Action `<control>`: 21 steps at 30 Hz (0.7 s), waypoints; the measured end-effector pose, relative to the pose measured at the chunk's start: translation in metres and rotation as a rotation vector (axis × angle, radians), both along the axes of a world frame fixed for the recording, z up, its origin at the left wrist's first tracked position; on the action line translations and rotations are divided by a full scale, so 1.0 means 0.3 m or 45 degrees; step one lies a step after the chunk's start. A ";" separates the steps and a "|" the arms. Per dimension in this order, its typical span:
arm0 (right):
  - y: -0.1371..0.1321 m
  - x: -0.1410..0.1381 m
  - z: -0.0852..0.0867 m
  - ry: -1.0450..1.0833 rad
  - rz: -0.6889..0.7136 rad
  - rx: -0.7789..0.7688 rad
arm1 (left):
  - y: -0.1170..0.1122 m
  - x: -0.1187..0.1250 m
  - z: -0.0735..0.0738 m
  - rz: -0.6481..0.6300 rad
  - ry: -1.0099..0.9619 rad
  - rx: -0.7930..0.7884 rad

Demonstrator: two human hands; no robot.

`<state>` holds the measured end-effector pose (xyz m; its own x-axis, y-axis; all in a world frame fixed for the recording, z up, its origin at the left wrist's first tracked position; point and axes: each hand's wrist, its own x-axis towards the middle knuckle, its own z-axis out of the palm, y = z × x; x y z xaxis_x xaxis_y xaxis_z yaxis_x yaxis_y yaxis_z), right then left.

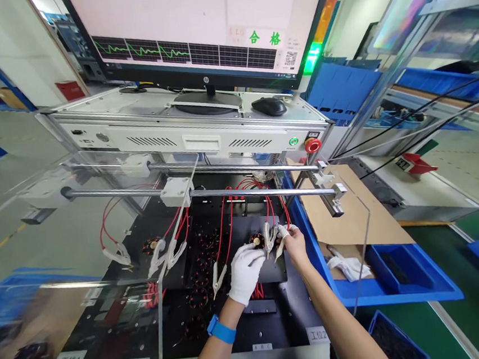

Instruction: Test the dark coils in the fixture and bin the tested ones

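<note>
My left hand [245, 270], in a white glove with a blue wristband, rests with curled fingers beside a small black wound coil [256, 240] on the black test plate [273, 266]. My bare right hand [293, 243] pinches a white clip [280, 240] on a red lead just right of that coil. A second white clip [269, 237] on a red lead hangs between the two hands. More clips [218, 276] dangle to the left.
Several black coils [198, 274] lie left of the plate. A raised clear guard [82, 262] stands on the left. Above are metal rails [240, 190], a tester box [184, 134] with a red stop button [312, 145], and a monitor [200, 31]. Blue bins [398, 288] and cardboard [344, 214] sit right.
</note>
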<state>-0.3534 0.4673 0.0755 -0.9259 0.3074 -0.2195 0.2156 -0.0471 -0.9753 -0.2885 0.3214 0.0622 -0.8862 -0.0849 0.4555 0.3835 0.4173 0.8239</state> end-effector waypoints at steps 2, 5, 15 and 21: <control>-0.002 0.002 0.009 -0.014 0.009 -0.048 | -0.003 0.002 0.002 -0.003 0.000 -0.037; 0.023 0.000 0.000 -0.012 0.018 -0.043 | -0.033 0.028 -0.009 0.028 0.042 -0.217; 0.046 0.083 -0.020 0.564 -0.009 0.856 | -0.177 0.127 -0.070 0.554 -0.758 -0.848; -0.071 0.125 0.110 0.997 1.134 1.434 | -0.198 0.109 0.007 0.350 -0.816 -0.108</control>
<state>-0.3159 0.4459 0.1083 -0.6593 -0.6830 0.3143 -0.7514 0.5838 -0.3074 -0.2559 0.2621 0.0642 -0.9339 -0.3313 -0.1347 -0.2955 0.5026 0.8125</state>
